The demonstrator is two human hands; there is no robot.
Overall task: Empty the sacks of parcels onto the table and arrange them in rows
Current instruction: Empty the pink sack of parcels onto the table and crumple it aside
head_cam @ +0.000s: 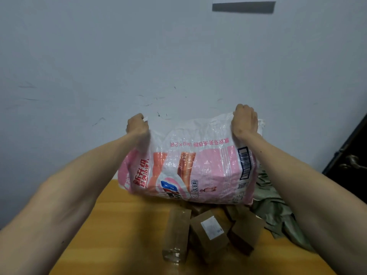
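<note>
**Over the Table, Upending a Sack of Parcels**

Over the orange wooden table, holding a pink-and-white woven sack upside down, straight ahead and just below the fists, with its print reading inverted and its mouth hanging toward the tabletop. Stretching the sack's upper edge from left to right, with the long axis dropping from that edge to the heap below. Showing a glossy, crinkled skin, bulging in the lower half, so probably not yet giving up everything inside. Leaving a limp green sack lying crumpled to the right. Standing over brown cardboard parcels lying jumbled beneath the mouth, touching one another, none yet sitting in rows. Clenching the left hand round one raised corner and the right hand round the other, both equally near, and likely needing to lift higher and shake together.
</note>
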